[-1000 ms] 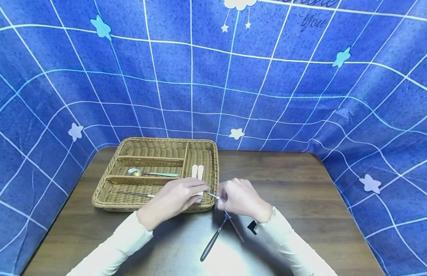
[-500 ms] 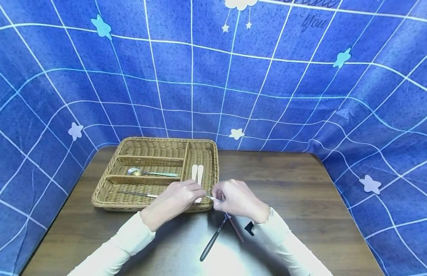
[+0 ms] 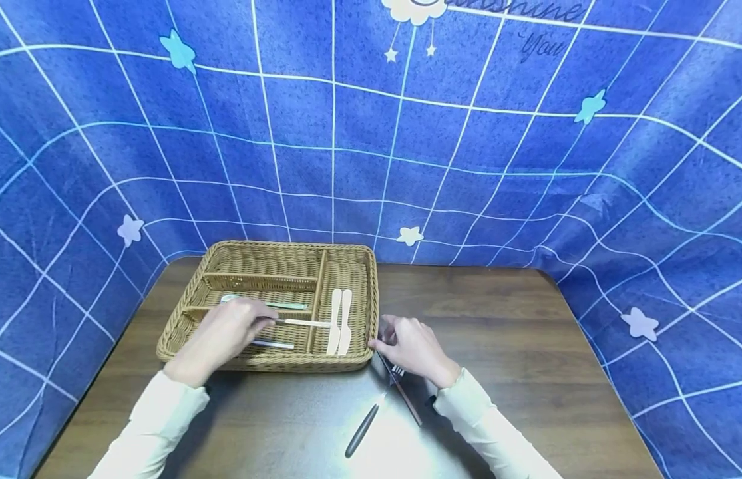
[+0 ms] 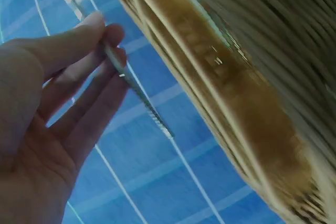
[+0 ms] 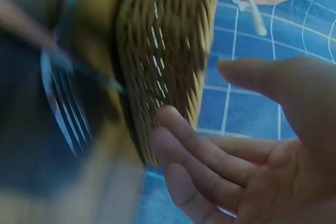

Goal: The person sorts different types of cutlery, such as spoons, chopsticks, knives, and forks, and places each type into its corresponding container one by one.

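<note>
My left hand [image 3: 229,332] is over the wicker tray [image 3: 373,299], pinching a table knife [image 3: 307,324] between thumb and fingers. Its pale handle points right; the left wrist view shows a thin blade [image 4: 149,108] with what look like serrations. My right hand [image 3: 415,346] hovers by the tray's front right corner, fingers loosely bent and holding nothing. Below it on the table lie a fork [image 5: 68,103], a thin brown-handled utensil [image 3: 409,402] crossing it, and a black handle [image 3: 363,429]. The brown utensil's far end is blurred.
Two pale wooden knives [image 3: 341,322] lie side by side in the tray's right compartment. A mint-handled utensil [image 3: 293,306] is in the middle left compartment, and a light handle [image 3: 273,344] in the front left one. Blue curtain [image 3: 466,166] surrounds the wooden table [image 3: 496,319].
My left hand has moved left from beside the right hand, carrying the knife over the left compartments. The right hand has let go of the knife and its fingers have loosened.
</note>
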Action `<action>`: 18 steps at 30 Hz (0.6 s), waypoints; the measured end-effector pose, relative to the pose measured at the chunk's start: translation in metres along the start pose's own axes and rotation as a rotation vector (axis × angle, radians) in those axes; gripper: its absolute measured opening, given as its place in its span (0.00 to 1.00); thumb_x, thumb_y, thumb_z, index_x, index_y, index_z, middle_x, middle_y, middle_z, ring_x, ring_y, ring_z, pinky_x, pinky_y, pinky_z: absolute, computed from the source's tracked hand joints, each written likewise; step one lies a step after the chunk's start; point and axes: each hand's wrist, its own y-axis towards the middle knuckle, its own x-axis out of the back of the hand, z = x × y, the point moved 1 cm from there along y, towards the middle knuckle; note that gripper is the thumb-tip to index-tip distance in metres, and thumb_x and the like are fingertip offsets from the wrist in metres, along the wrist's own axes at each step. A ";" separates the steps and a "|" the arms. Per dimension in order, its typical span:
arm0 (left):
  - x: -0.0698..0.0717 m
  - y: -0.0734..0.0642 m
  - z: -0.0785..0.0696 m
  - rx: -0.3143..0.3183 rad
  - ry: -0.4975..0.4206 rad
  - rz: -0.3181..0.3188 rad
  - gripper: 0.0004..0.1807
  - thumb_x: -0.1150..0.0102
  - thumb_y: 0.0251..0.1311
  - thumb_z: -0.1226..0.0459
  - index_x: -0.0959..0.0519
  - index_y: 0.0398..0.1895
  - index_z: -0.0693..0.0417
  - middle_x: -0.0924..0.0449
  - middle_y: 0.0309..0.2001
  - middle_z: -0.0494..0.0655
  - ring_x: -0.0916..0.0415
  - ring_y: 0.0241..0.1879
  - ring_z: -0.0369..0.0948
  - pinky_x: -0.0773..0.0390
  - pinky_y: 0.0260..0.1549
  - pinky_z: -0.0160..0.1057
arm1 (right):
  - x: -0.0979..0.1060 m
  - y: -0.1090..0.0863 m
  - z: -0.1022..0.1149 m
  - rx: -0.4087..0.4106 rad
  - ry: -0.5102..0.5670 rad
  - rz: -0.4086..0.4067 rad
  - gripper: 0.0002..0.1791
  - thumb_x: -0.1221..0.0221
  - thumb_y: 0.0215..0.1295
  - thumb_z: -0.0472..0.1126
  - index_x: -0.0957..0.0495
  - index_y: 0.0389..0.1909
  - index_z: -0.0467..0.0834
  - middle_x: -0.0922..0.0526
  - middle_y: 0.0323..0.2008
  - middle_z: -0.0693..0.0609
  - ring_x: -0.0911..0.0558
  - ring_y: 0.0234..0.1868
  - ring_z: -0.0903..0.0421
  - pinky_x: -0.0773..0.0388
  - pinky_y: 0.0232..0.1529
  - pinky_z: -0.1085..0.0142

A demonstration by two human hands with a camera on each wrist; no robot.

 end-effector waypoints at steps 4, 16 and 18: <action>0.004 -0.015 0.024 0.076 -0.009 0.059 0.07 0.24 0.61 0.67 0.08 0.40 0.48 0.08 0.40 0.45 0.11 0.39 0.50 0.13 0.37 0.55 | -0.009 0.000 0.001 0.007 0.025 0.010 0.22 0.30 0.70 0.48 0.16 0.57 0.38 0.10 0.31 0.58 0.15 0.28 0.63 0.16 0.36 0.57; -0.014 -0.036 0.047 0.182 -0.052 0.226 0.11 0.22 0.56 0.69 0.10 0.30 0.41 0.11 0.36 0.37 0.13 0.36 0.44 0.14 0.34 0.52 | -0.011 -0.001 0.002 -0.002 0.060 0.015 0.27 0.30 0.71 0.47 0.18 0.63 0.35 0.11 0.31 0.59 0.14 0.30 0.63 0.14 0.41 0.55; -0.015 -0.037 0.047 0.203 -0.063 0.269 0.11 0.23 0.56 0.70 0.10 0.29 0.41 0.12 0.34 0.37 0.15 0.33 0.41 0.15 0.32 0.51 | -0.012 -0.001 0.001 0.004 0.070 0.019 0.27 0.30 0.71 0.46 0.19 0.63 0.35 0.11 0.31 0.59 0.14 0.30 0.64 0.14 0.41 0.56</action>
